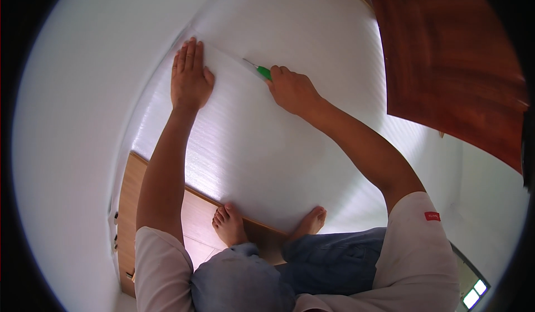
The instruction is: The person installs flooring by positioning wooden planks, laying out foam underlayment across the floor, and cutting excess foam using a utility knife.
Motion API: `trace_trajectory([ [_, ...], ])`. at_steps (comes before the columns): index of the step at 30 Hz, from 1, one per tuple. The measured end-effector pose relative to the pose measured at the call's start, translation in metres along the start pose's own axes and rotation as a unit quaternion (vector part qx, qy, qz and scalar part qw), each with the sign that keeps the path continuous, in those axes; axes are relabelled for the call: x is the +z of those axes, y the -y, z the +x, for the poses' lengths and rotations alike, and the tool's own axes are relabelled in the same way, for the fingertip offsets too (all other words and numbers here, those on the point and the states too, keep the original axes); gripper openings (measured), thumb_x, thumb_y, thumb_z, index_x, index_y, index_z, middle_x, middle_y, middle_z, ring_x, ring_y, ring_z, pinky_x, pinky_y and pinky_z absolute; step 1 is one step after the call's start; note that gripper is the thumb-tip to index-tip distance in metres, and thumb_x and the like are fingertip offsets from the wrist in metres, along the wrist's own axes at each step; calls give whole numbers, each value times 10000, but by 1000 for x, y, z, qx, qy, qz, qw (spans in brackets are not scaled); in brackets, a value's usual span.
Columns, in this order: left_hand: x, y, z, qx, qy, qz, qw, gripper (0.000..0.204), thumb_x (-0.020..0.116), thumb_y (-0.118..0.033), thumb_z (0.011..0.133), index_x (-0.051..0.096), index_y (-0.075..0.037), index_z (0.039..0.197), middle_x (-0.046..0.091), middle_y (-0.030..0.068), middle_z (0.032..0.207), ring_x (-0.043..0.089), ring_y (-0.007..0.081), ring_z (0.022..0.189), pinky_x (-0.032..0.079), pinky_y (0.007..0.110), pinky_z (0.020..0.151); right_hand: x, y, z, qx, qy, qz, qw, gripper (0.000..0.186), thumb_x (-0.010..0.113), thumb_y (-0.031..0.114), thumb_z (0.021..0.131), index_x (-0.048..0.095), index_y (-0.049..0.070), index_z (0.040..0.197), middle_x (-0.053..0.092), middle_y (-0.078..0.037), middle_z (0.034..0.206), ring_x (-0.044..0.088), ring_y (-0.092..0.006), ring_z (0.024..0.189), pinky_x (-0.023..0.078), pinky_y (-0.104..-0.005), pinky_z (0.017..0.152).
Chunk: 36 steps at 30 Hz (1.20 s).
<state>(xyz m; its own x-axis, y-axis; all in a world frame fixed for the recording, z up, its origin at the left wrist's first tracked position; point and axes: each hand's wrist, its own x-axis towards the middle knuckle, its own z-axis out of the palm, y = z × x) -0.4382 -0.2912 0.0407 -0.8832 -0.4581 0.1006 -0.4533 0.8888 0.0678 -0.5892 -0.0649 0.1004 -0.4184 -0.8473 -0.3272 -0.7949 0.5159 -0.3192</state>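
Observation:
A white, faintly ribbed sheet with a slight sheen lies spread under both hands. My left hand presses flat on it, fingers stretched out and close together, beside the edge where the sheet meets the white wall. To its right, my right hand grips a green-handled utility knife. Its thin metal tip points up and left, at or just above the sheet. A faint line runs across the sheet between the left hand and the knife tip. Most of the handle is hidden in my fingers.
The white wall rises along the left. A dark red-brown wooden panel stands at the upper right. Light wooden boarding edges the sheet at the lower left, beside pale floor tiles. My bare feet are at the sheet's near edge.

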Motion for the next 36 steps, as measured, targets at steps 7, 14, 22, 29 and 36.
trace_trajectory([
  [7,-2,-3,1,19,-2,12,1000,734,473,-487,1040,265,-49,1590,250,107,1667,208,269,1546,165,409,1277,10,-22,-38,18,6,11,1000,256,540,245,1025,535,-11,1028,629,-176,884,668,-329,702,553,-449,613],
  [14,-1,-39,-8,120,-87,-7,989,556,587,-336,991,503,-10,1433,448,147,1540,417,328,1422,331,444,1194,-1,-23,-39,14,-7,25,1000,169,559,151,967,572,-16,952,655,-195,861,674,-333,706,555,-444,627],
  [22,-6,-100,-37,198,-91,-182,959,363,662,-135,912,654,-52,1265,587,135,1343,554,348,1254,497,438,1046,-4,-15,-40,27,-31,82,996,184,583,165,956,578,-18,934,670,-197,823,690,-349,704,564,-448,635],
  [29,0,-101,-36,207,-102,-171,958,366,636,-91,913,660,-57,1277,588,144,1343,551,362,1244,504,447,1034,11,-18,-47,30,-28,64,997,239,569,222,1006,563,-17,997,670,-200,912,698,-350,747,576,-450,660],
  [36,0,-102,-37,209,-92,-152,962,364,622,-119,920,665,-72,1278,593,146,1304,553,351,1237,503,446,1032,21,-42,-90,46,0,37,998,177,552,150,982,556,-20,1031,657,-189,938,696,-311,792,578,-420,666],
])
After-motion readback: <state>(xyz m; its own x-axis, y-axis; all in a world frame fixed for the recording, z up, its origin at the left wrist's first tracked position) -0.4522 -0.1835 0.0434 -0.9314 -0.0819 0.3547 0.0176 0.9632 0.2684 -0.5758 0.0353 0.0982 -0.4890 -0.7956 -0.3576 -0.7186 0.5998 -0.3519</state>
